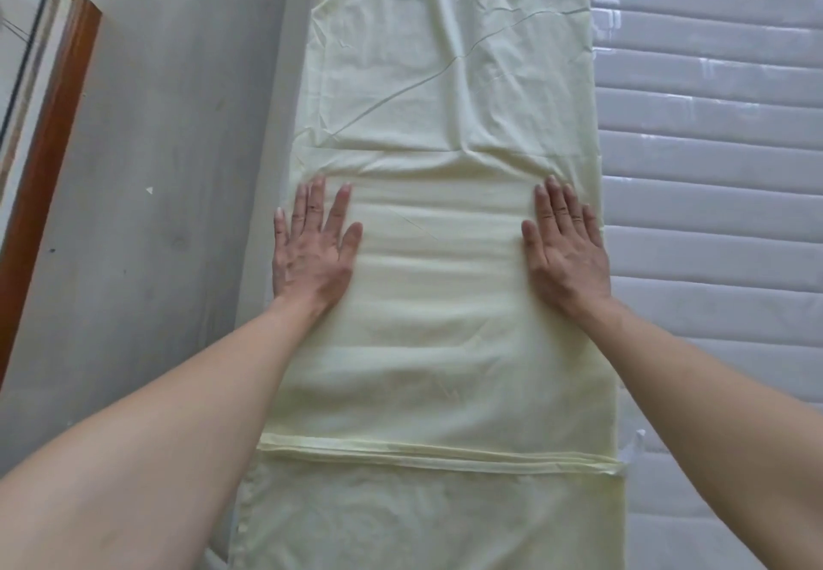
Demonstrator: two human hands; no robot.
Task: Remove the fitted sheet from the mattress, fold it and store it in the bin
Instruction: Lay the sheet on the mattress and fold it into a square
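fitted sheet (445, 79) already off mattress (712, 213), laid as long narrow strip along mattress left edge. near portion doubled over; layered fold edge lies across strip close to person. left hand (314, 244) and right hand (565, 242) flat, fingers straight, pressing folded panel at its two sides, gripping nothing. judged mid-fold: more folds left, then storing. bin not in view.

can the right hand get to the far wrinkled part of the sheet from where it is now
Probably yes. The right hand lies flat and open on the folded sheet, holding nothing, and the wrinkled stretch lies straight ahead with nothing between; the farthest end may need a lean.
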